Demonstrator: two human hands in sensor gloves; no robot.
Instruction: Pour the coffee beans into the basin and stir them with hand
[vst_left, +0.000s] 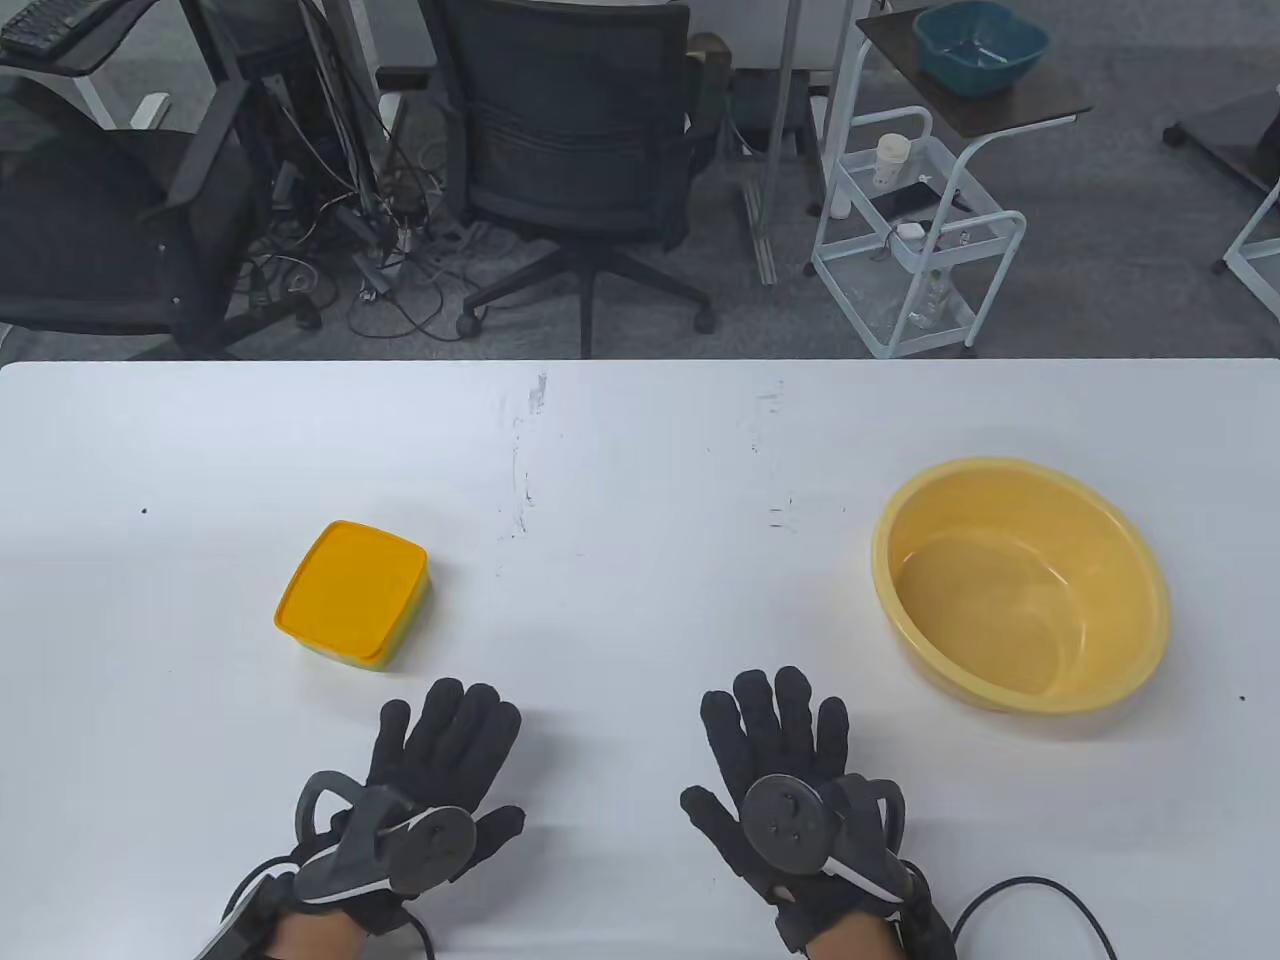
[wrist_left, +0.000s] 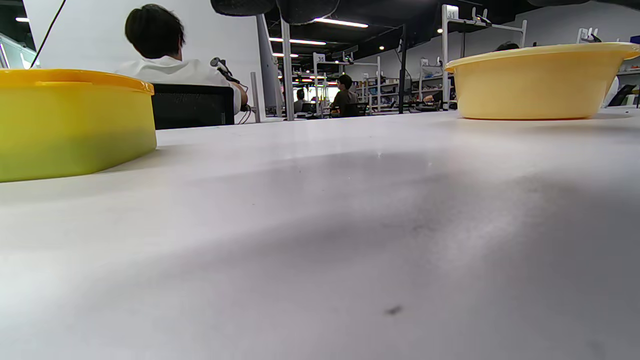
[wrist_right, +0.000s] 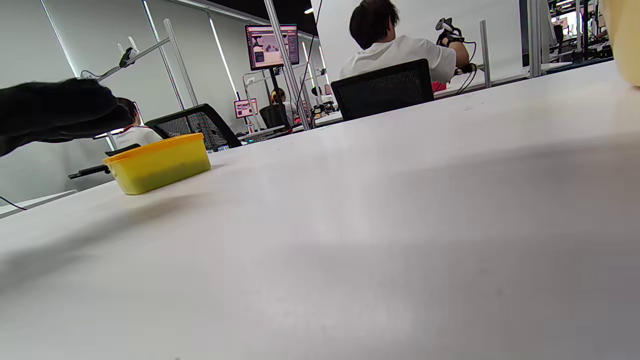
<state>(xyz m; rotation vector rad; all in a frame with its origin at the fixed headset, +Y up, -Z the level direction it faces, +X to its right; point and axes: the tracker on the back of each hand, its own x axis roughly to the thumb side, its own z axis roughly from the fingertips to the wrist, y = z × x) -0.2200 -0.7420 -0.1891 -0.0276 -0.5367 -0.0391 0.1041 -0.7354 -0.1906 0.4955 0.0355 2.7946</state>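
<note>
A yellow box with an orange lid (vst_left: 352, 593) sits left of centre on the white table (vst_left: 640, 470); its contents are hidden. The box also shows in the left wrist view (wrist_left: 70, 122) and small in the right wrist view (wrist_right: 159, 162). A pale yellow basin (vst_left: 1020, 583) stands empty at the right, seen again from the left wrist (wrist_left: 537, 80). My left hand (vst_left: 445, 735) lies flat, fingers spread, just below the box. My right hand (vst_left: 775, 730) lies flat too, left of the basin. Neither holds anything.
Beyond the table's far edge stand office chairs (vst_left: 575, 150), tangled cables and a white trolley (vst_left: 915, 230). A teal basin (vst_left: 980, 45) sits on a side table. A person in white (wrist_right: 400, 47) sits at another desk.
</note>
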